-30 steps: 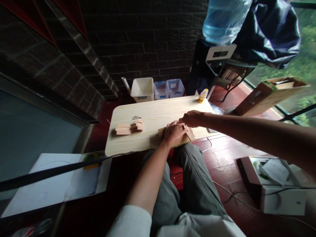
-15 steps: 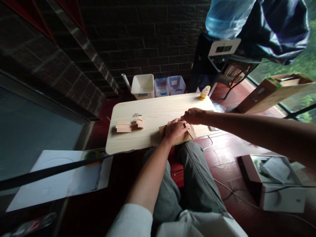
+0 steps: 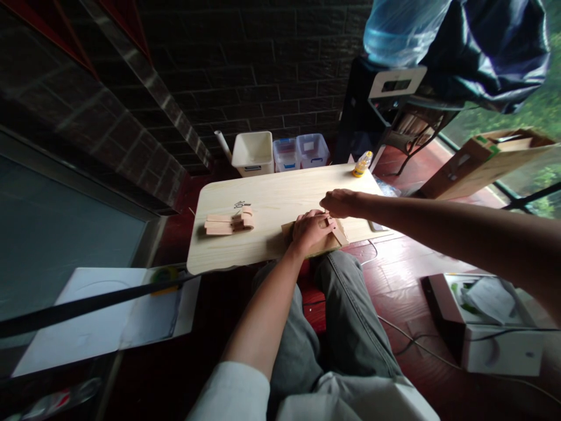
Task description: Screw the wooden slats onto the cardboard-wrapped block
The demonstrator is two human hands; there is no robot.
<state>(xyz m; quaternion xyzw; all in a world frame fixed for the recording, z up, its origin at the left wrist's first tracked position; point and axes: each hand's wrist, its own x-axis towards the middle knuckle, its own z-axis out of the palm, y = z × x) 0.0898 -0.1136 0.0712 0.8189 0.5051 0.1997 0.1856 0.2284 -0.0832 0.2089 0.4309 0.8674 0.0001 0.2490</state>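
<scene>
At the table's (image 3: pixel 272 193) near right, our left hand (image 3: pixel 312 229) clamps wood (image 3: pixel 338 234), our right hand (image 3: pixel 342 203) curls round something unclear, and pins (image 3: pixel 241 204) at left lie unused.

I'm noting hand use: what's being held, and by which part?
The left hand steadies a wooden strip at its far end; the right hand is closed, but what it holds cannot be told.

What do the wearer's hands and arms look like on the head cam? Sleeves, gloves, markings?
Left hand: no glove, no watch visible; bare forearm, plain pale sleeve ending well short of the wrist. Right hand: no glove or watch visible either, and no sleeve in view. Rings: too small to tell.
</scene>
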